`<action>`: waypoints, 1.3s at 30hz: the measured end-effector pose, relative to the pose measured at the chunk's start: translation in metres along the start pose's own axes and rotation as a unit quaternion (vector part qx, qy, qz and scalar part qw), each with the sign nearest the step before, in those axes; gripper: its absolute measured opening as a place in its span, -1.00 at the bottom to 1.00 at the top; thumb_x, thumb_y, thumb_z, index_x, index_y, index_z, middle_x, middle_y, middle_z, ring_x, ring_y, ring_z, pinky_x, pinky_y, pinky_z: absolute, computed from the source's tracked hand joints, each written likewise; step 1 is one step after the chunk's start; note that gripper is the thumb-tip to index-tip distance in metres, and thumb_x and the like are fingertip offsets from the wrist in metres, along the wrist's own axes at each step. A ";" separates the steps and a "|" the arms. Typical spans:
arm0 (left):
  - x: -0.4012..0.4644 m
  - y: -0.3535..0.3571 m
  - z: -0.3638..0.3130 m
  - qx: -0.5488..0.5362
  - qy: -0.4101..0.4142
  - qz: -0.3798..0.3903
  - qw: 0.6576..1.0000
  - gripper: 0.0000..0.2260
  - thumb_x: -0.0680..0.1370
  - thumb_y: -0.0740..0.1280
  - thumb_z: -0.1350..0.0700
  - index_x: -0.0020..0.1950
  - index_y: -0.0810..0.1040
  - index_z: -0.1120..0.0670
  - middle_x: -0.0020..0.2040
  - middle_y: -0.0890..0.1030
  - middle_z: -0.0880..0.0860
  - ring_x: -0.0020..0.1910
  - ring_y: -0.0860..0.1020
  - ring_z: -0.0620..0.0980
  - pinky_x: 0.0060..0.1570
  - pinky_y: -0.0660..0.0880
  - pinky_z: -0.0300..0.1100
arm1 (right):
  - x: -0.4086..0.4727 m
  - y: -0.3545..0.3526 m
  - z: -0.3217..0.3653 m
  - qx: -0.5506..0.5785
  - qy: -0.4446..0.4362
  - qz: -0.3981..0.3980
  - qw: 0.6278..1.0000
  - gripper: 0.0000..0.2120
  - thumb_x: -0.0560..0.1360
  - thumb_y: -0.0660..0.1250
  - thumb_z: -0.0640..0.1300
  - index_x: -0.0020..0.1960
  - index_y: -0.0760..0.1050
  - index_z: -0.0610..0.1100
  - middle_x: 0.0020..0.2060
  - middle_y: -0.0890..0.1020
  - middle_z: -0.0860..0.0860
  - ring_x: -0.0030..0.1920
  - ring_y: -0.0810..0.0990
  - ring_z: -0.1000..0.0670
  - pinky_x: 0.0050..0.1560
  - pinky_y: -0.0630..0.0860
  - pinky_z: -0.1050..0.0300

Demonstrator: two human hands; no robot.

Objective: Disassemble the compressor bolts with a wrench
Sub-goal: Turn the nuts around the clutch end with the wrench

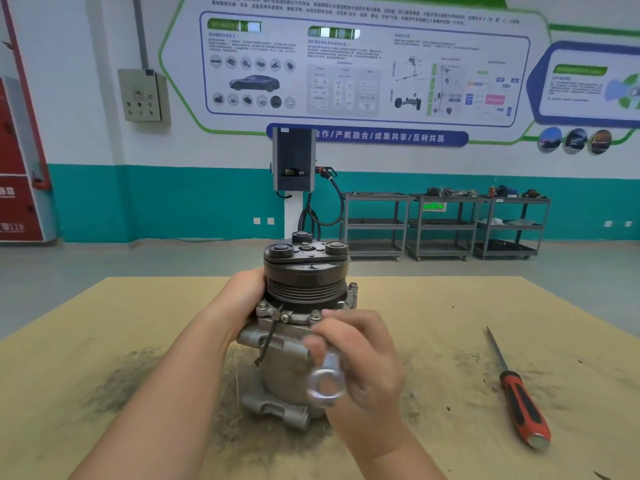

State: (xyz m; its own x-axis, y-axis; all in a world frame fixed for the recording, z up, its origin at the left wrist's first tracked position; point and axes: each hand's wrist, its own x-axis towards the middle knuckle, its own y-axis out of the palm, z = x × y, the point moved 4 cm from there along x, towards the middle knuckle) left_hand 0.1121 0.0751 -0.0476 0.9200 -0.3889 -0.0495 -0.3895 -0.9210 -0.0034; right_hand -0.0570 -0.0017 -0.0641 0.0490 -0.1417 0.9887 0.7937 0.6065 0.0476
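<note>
A grey metal compressor point(287, 358) with a black pulley point(304, 275) on top stands upright on the tan board point(121, 306) in the middle of the view. Bolts point(262, 305) ring the flange under the pulley. My left hand point(247, 296) grips the compressor's left side at the flange and pulley. My right hand point(360, 362) holds a silver wrench point(327, 379) in front of the compressor's right side; its ring end points toward me and is blurred. The wrench's far end is hidden by my fingers.
A red-handled screwdriver point(519, 400) lies on the board to the right. Dark filings are smeared on the board around the compressor. Beyond the table stand a charging post point(294, 164) and grey shelf carts point(443, 223) by the wall.
</note>
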 end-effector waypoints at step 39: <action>-0.037 -0.007 0.062 0.079 0.272 0.063 0.957 0.05 -0.11 0.65 -0.31 0.32 0.28 -0.45 0.21 0.58 -0.31 0.20 0.58 -0.19 0.29 0.47 0.04 | 0.015 -0.033 -0.017 0.068 0.060 -0.166 0.982 -0.89 0.66 0.13 0.02 0.04 0.38 0.23 -0.26 0.56 0.01 -0.45 0.55 0.05 -0.39 0.46 0.23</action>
State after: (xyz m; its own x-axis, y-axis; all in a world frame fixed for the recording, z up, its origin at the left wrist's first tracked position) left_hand 0.0785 0.0971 -0.1074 0.7353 -0.4903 0.4679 -0.4607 -0.8680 -0.1855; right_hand -0.0726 -0.0371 -0.0534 -0.1212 -0.4361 0.8917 0.6897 0.6090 0.3916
